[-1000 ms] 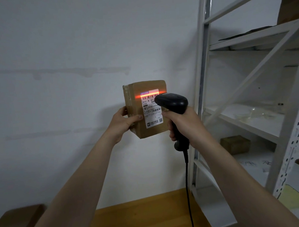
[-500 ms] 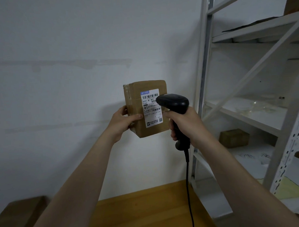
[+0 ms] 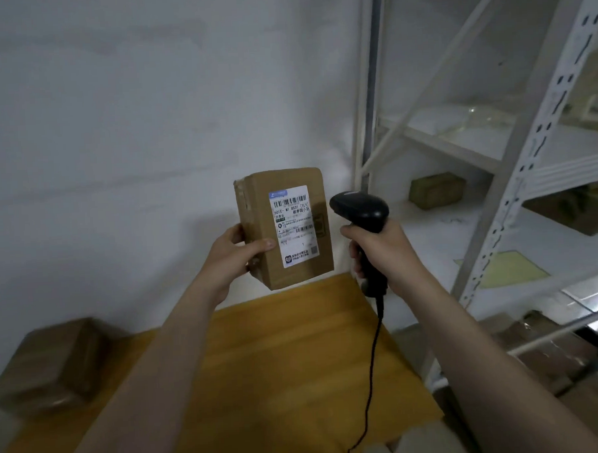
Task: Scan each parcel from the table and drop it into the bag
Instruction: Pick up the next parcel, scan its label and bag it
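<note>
My left hand (image 3: 235,254) grips a brown cardboard parcel (image 3: 285,227) by its left edge, thumb across the front, and holds it upright in the air with its white barcode label facing me. My right hand (image 3: 382,248) is wrapped round the handle of a black corded barcode scanner (image 3: 360,211), whose head sits just right of the parcel and points at it. No red scan line shows on the label. Another brown parcel (image 3: 52,365) lies on the wooden table (image 3: 269,371) at the left. No bag can be made out.
A white metal shelving rack (image 3: 515,196) stands to the right, with a small box (image 3: 438,190) on a shelf and cardboard boxes (image 3: 550,355) low down. A white wall is behind. The scanner cable (image 3: 369,377) hangs over the table's right side.
The red scan line on the label went out. My view tilted down, so more table and the left parcel show. The scanner head has drawn slightly away from the parcel.
</note>
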